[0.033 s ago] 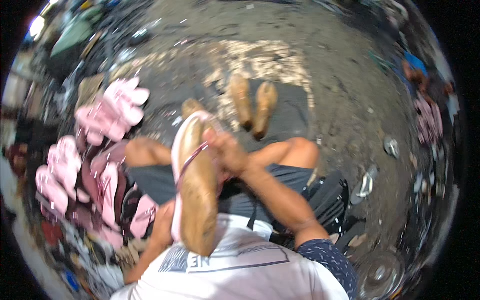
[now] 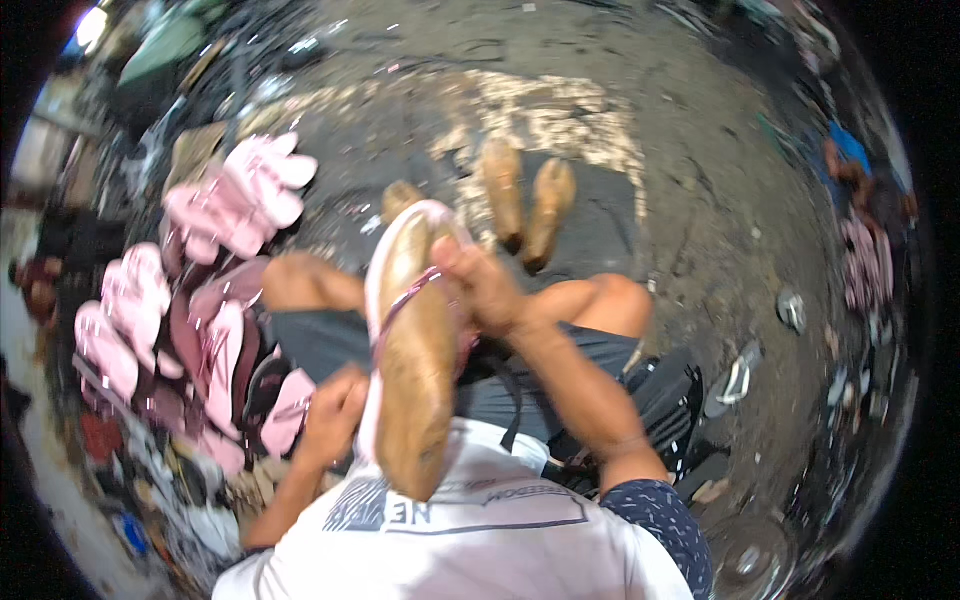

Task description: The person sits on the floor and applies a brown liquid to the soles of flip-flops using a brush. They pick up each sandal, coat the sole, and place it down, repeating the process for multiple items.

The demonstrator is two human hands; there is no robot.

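Observation:
In front of my chest, a brown wooden shoe last point(image 2: 415, 370) lies against a pink sandal point(image 2: 373, 425), its toe pointing away from me. A shiny maroon strap point(image 2: 410, 294) crosses the last. My right hand point(image 2: 482, 285) is closed round the right side of the sandal and last, thumb near the strap. Beside the sandal's left edge, my left hand point(image 2: 338, 405) has curled fingers; whether it pinches anything is hidden. Two more wooden lasts point(image 2: 503, 195) lie farther off, and the end of another last point(image 2: 400, 202) shows past the sandal's toe.
Pink slippers point(image 2: 245, 195) lie heaped at the left, with more pink and maroon slippers point(image 2: 108, 350) nearer. Beneath the lasts is a dark mat point(image 2: 605, 205). A loose slipper point(image 2: 735, 382) lies on the right. Another person point(image 2: 872, 190) is at the far right, near a pink striped bundle point(image 2: 866, 265).
The whole view has shifted slightly. My left hand has moved up along the sandal's left edge and shows more fully. My right hand still grips the sandal and last.

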